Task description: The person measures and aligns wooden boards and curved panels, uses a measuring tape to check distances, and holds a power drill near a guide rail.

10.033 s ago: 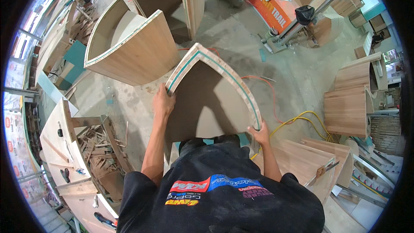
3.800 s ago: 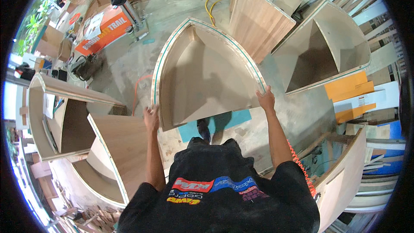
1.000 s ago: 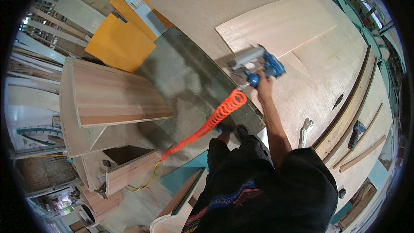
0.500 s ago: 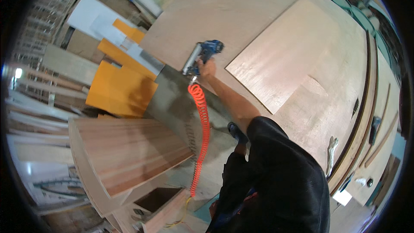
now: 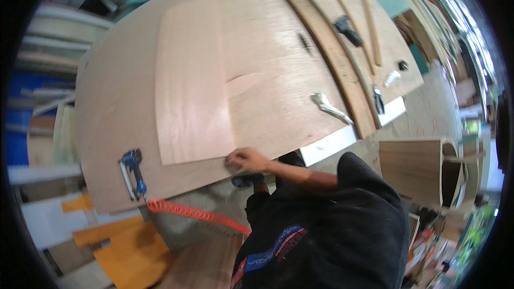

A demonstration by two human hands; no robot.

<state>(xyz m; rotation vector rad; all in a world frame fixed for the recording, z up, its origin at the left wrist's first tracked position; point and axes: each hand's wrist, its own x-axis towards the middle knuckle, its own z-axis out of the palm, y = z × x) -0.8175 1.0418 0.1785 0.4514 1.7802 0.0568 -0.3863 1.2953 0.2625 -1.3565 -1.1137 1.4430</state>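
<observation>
One grip in sight, one tabletop! Left of the grip, one nail gun, one hose; right beside it, one loose panel; off rightward, two thin sticks, one pair of pliers!

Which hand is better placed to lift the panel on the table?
Right, most likely. The right hand is at the near corner of the panel, though blur hides whether it grips. The left hand is out of view. The nail gun lies apart on the table.
</observation>
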